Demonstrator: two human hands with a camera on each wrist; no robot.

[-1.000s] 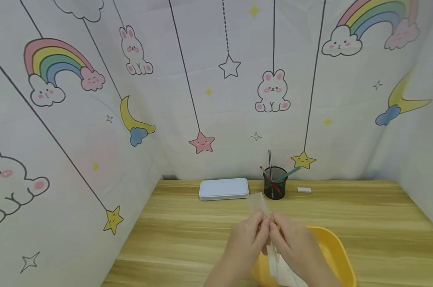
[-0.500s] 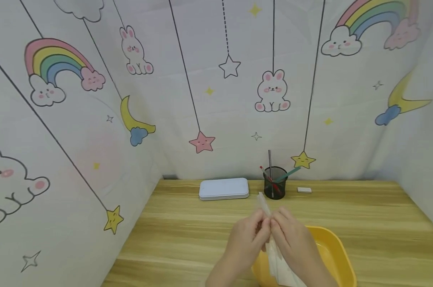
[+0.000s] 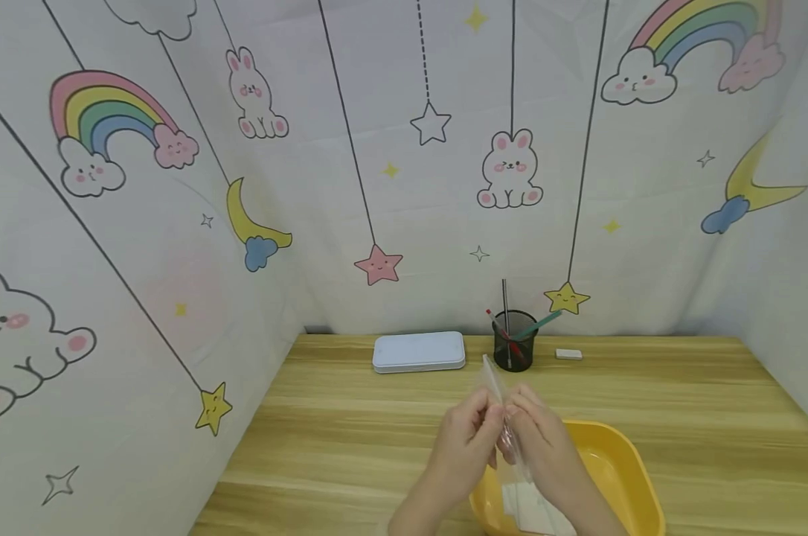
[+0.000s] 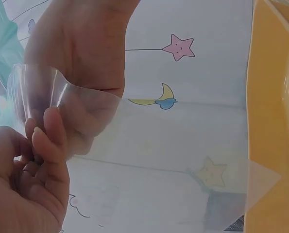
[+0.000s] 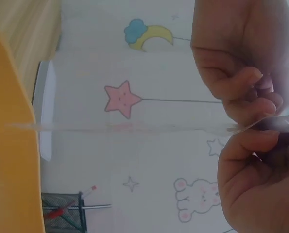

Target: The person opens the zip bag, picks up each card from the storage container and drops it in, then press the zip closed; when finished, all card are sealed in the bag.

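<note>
Pinching clear sheet (image 4: 159,141) in left hand (image 3: 467,438) and right hand (image 3: 544,438) above yellow tray (image 3: 635,469) edge, beside wide tabletop (image 3: 344,447), slanted lengthwise up-left.

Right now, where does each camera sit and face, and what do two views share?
Head: on the head, looking forward and down at table and curtain; left hand, right hand, forearms show.
Left wrist: on that wrist, facing clear plastic; both hands show.
Right wrist: on that wrist, facing clear plastic edge-on; both hands show.
Shared by head and right wrist: pen cup.
</note>
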